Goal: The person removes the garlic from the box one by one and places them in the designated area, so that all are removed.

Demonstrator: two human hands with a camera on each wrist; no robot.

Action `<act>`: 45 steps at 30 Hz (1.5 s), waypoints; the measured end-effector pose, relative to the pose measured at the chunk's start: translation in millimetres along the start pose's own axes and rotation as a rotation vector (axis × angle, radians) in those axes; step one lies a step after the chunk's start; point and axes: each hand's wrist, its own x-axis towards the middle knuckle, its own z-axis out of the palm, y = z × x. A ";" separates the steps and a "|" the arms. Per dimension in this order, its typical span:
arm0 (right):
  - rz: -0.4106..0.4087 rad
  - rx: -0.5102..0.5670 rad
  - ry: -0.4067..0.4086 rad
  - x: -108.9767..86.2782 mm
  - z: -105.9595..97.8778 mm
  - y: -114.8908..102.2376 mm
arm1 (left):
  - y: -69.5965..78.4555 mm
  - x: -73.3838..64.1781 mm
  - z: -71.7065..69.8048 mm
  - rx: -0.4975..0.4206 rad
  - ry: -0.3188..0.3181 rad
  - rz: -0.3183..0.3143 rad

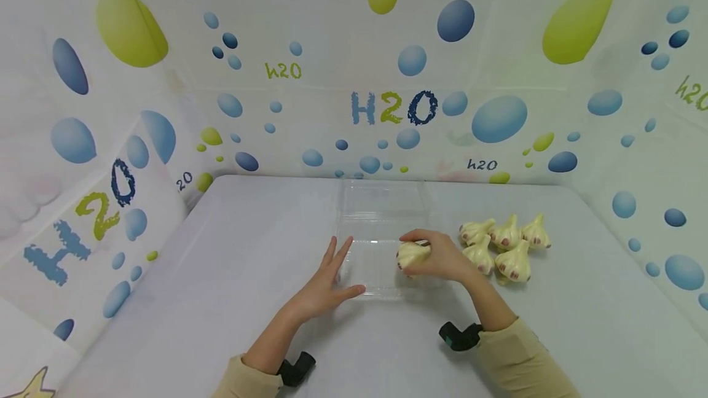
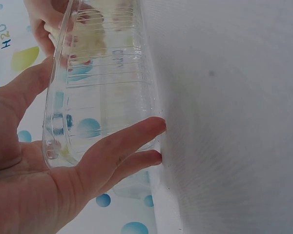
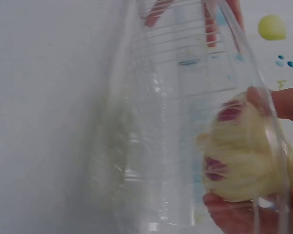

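Note:
A clear plastic clamshell box (image 1: 372, 266) lies on the table with its lid (image 1: 381, 198) folded back toward the wall. My left hand (image 1: 323, 290) is at the box's left side, thumb and fingers spread fairly straight along its edge; the left wrist view shows the fingertips low beside the clear wall (image 2: 107, 97). Between thumb and fingers, my right hand (image 1: 445, 257) grips a garlic bulb (image 1: 410, 255) over the right part of the box. Through the clear wall in the right wrist view, purple patches mark the pale bulb (image 3: 239, 151).
Several more garlic bulbs (image 1: 511, 263) sit grouped to the right of the box, close behind my right hand. A white cloth covers the table (image 1: 249, 250). Behind it hangs a curtain (image 1: 332, 48) printed with blue and green drops.

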 end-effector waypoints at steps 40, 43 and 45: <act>0.145 0.320 0.171 -30.1 -60.8 -0.1 | -0.1 0.5 -0.5 -0.011 -0.010 0.013; 0.130 0.334 0.175 -32.7 -64.0 1.9 | -0.7 1.3 -0.4 -0.006 -0.006 0.012; 0.120 0.342 0.180 -34.6 -66.1 2.7 | -1.0 1.5 -0.2 -0.005 -0.005 0.008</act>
